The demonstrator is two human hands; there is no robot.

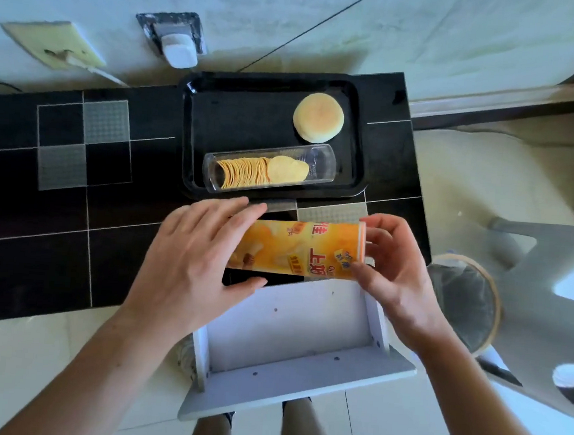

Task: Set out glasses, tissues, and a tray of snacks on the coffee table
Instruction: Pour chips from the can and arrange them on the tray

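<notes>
Left hand wrapped around the near end of an orange chip can, fingers over the top, thumb underneath. Right hand pinching the can's other end at its rim, fingertips on the cap. Can held level, on its side, just above the front edge of the black tiled bench and over an open white drawer; nothing visible inside the drawer.

Just beyond the can, a black tray resting on the bench. In the tray's near half, a clear plastic sleeve lying on its side, partly filled with a row of stacked chips toward its left end, right end bare. In the far right corner, a round pale cake, apart from the sleeve.

Right of the bench, a bin with a dark liner on the floor; contents not discernible.
</notes>
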